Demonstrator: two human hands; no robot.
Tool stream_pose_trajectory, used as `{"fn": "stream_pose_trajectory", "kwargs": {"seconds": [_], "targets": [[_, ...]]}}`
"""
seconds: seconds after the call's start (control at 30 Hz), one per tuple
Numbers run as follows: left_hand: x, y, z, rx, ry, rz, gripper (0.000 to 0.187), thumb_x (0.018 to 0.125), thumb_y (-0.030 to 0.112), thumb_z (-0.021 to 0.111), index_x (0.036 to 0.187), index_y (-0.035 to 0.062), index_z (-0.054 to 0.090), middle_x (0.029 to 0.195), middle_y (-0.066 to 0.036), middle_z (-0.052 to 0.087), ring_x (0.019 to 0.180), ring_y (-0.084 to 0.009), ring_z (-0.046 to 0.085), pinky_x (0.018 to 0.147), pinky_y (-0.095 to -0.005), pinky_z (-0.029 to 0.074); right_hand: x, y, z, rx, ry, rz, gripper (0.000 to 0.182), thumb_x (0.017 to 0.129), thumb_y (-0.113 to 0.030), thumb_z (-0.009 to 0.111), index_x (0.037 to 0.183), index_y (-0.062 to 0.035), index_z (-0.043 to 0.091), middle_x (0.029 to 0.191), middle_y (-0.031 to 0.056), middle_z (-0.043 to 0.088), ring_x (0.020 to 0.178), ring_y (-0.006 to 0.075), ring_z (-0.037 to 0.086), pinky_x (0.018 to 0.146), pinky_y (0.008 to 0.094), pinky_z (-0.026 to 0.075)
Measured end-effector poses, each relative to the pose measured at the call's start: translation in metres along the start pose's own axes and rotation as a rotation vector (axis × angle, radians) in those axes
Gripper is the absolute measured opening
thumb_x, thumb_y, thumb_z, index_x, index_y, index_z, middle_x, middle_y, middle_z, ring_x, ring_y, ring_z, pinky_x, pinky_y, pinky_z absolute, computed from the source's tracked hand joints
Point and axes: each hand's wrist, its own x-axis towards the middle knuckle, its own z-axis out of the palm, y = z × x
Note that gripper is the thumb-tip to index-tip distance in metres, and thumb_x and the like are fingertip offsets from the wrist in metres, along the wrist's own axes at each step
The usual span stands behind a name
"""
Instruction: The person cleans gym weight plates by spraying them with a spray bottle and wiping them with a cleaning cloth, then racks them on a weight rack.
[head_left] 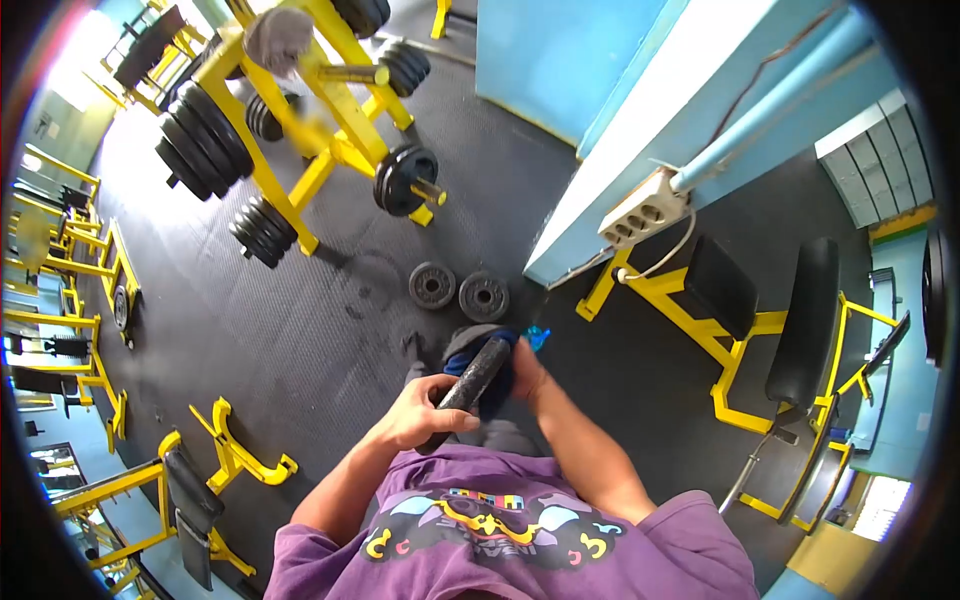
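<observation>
In front of the purple shirt, my left hand [424, 414] is wrapped round the near edge of a dark weight plate [476, 378], which is seen nearly edge-on. A dark blue cloth [465, 345] lies against the plate's far side. My right hand [524, 370] is at the right side of the plate and cloth, its fingers mostly hidden behind them. Two small round plates [432, 285] [484, 296] lie flat on the black floor just beyond the hands.
A yellow rack [345, 150] loaded with black plates stands ahead on the left. At the right are a blue wall corner, a socket strip [643, 212] with a cable, and a yellow-framed bench [730, 290]. More yellow gym equipment [235, 450] stands at the left.
</observation>
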Motion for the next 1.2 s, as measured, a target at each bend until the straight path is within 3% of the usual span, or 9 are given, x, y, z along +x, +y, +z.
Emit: {"fn": "stream_pose_trajectory", "kwargs": {"seconds": [0.13, 0.23, 0.3, 0.47, 0.6, 0.8, 0.9, 1.0, 1.2], "targets": [[-0.002, -0.003, 0.025, -0.227, 0.219, 0.164, 0.051, 0.069, 0.028, 0.082, 0.107, -0.0004, 0.064, 0.098, -0.005, 0.067, 0.089, -0.0128, 0.062, 0.086, -0.0277, 0.048, -0.034, 0.093, 0.034, 0.345, 0.129, -0.182, 0.055, 0.098, -0.053, 0.04, 0.123, -0.0092, 0.062, 0.114, 0.0127, 0.068, 0.102, 0.0266, 0.067, 0.087, 0.0472, 0.056], [0.013, -0.013, 0.03, 0.019, 0.375, 0.293, 0.049, 0.078, 0.029, 0.076, 0.112, -0.0033, 0.062, 0.094, -0.007, 0.066, 0.086, -0.0131, 0.06, 0.081, -0.0277, 0.048, -0.054, 0.101, 0.053, 0.432, -0.284, -0.005, 0.051, 0.099, -0.051, 0.038, 0.125, -0.0133, 0.061, 0.115, 0.0108, 0.067, 0.102, 0.0268, 0.066, 0.078, 0.0484, 0.059], [0.016, -0.013, 0.025, 0.107, 0.409, 0.289, 0.048, 0.084, 0.036, 0.067, 0.11, -0.0042, 0.062, 0.09, -0.009, 0.065, 0.083, -0.0147, 0.059, 0.076, -0.0291, 0.047, -0.066, 0.091, 0.093, 0.253, 0.196, -0.008, 0.044, 0.099, -0.047, 0.04, 0.115, -0.0142, 0.063, 0.108, 0.0063, 0.069, 0.098, 0.0256, 0.066, 0.074, 0.051, 0.059], [0.048, -0.1, -0.043, -0.124, 0.28, 0.21, 0.051, 0.096, 0.046, 0.043, 0.102, -0.0004, 0.063, 0.088, -0.007, 0.06, 0.08, -0.0179, 0.055, 0.076, -0.0319, 0.044, -0.074, 0.07, 0.125, 0.291, 0.147, -0.004, 0.041, 0.101, -0.039, 0.04, 0.118, -0.0119, 0.065, 0.112, 0.0093, 0.069, 0.099, 0.0259, 0.067, 0.07, 0.0503, 0.061], [-0.009, -0.097, -0.068, -0.184, 0.091, 0.11, 0.05, 0.086, 0.049, 0.063, 0.099, 0.0014, 0.061, 0.088, -0.006, 0.061, 0.08, -0.0153, 0.056, 0.073, -0.0313, 0.044, -0.065, 0.051, 0.119, -0.888, 0.4, -0.449, 0.039, 0.088, -0.022, 0.063, 0.118, 0.0026, 0.062, 0.106, 0.02, 0.068, 0.104, 0.0322, 0.066, 0.088, 0.0392, 0.056], [-0.072, -0.104, -0.127, -0.28, 0.084, -0.105, 0.045, 0.073, 0.027, 0.081, 0.1, -0.0019, 0.06, 0.083, -0.007, 0.063, 0.074, -0.0158, 0.061, 0.071, -0.0311, 0.05, -0.022, 0.099, 0.067, -1.873, 1.199, -0.014, 0.091, 0.068, -0.023, 0.08, 0.143, -0.0006, 0.032, 0.127, 0.0274, 0.054, 0.11, 0.0443, 0.06, 0.097, 0.047, 0.05], [-0.088, -0.104, -0.169, -0.112, 0.136, -0.097, 0.042, 0.071, 0.021, 0.08, 0.1, -0.0028, 0.06, 0.084, -0.009, 0.063, 0.073, -0.0165, 0.061, 0.07, -0.0315, 0.051, 0.012, 0.138, 0.057, -1.752, 0.998, -0.239, 0.088, 0.063, -0.03, 0.086, 0.141, -0.0181, 0.045, 0.125, 0.026, 0.057, 0.111, 0.0427, 0.06, 0.095, 0.0461, 0.051], [-0.111, -0.088, -0.203, 0.116, 0.194, -0.076, 0.042, 0.07, 0.015, 0.078, 0.103, -0.0041, 0.06, 0.086, -0.01, 0.065, 0.074, -0.0184, 0.064, 0.069, -0.0313, 0.051, 0.069, 0.182, 0.049, -1.498, 0.734, -0.156, 0.075, 0.066, -0.019, 0.086, 0.135, -0.0124, 0.057, 0.101, 0.0111, 0.069, 0.093, 0.0216, 0.067, 0.086, 0.0337, 0.052], [-0.099, -0.045, -0.243, -0.269, -0.053, -0.023, 0.033, 0.075, 0.017, 0.066, 0.102, -0.0027, 0.064, 0.088, -0.011, 0.064, 0.076, -0.0214, 0.063, 0.074, -0.0337, 0.053, 0.143, 0.214, 0.079, -0.476, 0.16, -0.164, 0.062, 0.088, -0.022, 0.072, 0.142, -0.0083, 0.046, 0.114, 0.0075, 0.066, 0.105, 0.0178, 0.062, 0.094, 0.0325, 0.048]]}}
